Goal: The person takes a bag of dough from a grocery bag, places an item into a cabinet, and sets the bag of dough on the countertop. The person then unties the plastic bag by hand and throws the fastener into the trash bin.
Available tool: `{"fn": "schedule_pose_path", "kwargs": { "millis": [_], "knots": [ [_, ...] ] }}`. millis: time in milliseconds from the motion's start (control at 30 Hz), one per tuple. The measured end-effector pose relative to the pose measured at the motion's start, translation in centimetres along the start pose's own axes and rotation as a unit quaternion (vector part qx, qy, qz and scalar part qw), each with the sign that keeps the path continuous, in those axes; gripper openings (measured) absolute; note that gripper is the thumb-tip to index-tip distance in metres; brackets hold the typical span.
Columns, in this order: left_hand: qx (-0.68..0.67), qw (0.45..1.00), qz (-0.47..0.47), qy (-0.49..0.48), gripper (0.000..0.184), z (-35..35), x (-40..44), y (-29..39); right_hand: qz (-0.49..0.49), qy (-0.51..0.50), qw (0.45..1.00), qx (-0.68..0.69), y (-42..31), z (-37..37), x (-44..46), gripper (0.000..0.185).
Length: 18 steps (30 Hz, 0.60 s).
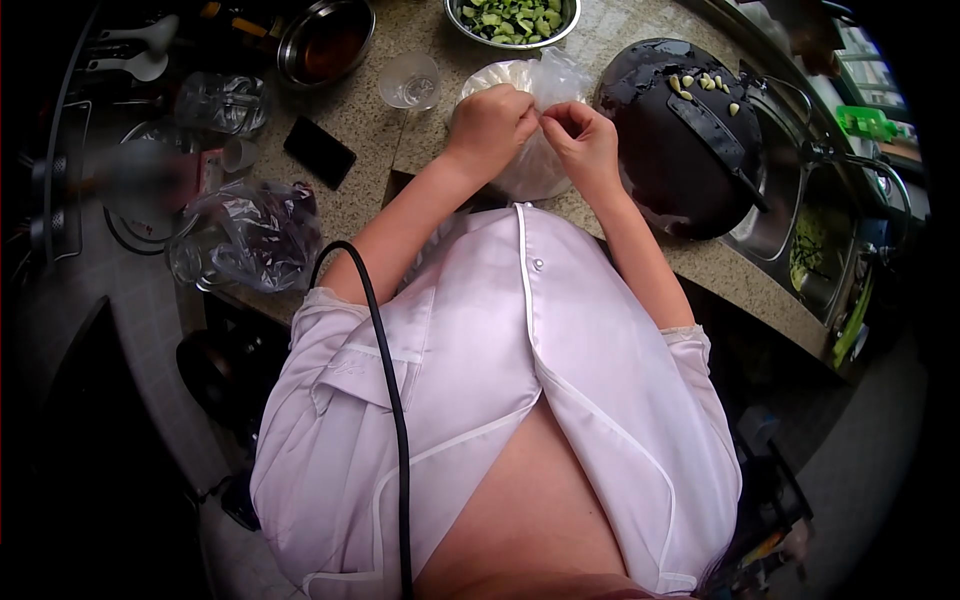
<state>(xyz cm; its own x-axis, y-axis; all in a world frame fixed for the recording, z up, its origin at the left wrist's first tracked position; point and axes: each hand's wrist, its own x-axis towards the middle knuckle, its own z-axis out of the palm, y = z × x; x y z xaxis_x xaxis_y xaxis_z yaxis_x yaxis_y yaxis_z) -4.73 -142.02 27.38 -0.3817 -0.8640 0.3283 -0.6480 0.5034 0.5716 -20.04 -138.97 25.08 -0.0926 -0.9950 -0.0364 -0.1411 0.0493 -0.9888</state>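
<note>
My left hand (491,130) and my right hand (582,143) meet at the counter's front edge, above a clear plastic bag (535,172) with something white inside. The fingers of both hands are pinched together on the top of the bag, almost touching each other. Part of the bag's neck stands up behind them, crumpled. The left hand covers some of the white contents, so I cannot make out exactly what they are.
A black cutting board (650,130) carries a knife (708,135) and several garlic cloves (708,82). Behind are a bowl of chopped cucumber (512,20), a clear cup (409,82) and a metal bowl (290,50). Leftward lie a phone (320,152) and a plastic bag (265,235); a sink (825,245) is rightward.
</note>
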Motion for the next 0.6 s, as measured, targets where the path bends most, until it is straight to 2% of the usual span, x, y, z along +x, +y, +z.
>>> {"fn": "schedule_pose_path", "kwargs": {
  "millis": [200, 267, 433, 600],
  "knots": [
    [-0.102, 0.994, -0.049, 0.008, 0.015, -0.2, -0.2, 0.2, 0.046, 0.017, 0.998, -0.046, -1.5, -0.3, 0.1, 0.019],
    [-0.110, 0.992, -0.059, 0.008, 0.016, -0.4, -0.1, 0.3, 0.128, 0.001, 0.989, 0.069, -1.2, -0.5, 0.6, 0.021],
    [-0.153, 0.980, -0.126, -0.024, 0.019, -0.5, -0.3, 0.6, 0.147, -0.014, 0.979, 0.140, -0.5, -0.6, 0.9, 0.016],
    [-0.213, 0.967, -0.136, -0.023, 0.019, 0.2, -0.2, 0.3, 0.194, -0.045, 0.952, 0.231, -0.9, -1.0, 1.1, 0.014]
  ]
}}
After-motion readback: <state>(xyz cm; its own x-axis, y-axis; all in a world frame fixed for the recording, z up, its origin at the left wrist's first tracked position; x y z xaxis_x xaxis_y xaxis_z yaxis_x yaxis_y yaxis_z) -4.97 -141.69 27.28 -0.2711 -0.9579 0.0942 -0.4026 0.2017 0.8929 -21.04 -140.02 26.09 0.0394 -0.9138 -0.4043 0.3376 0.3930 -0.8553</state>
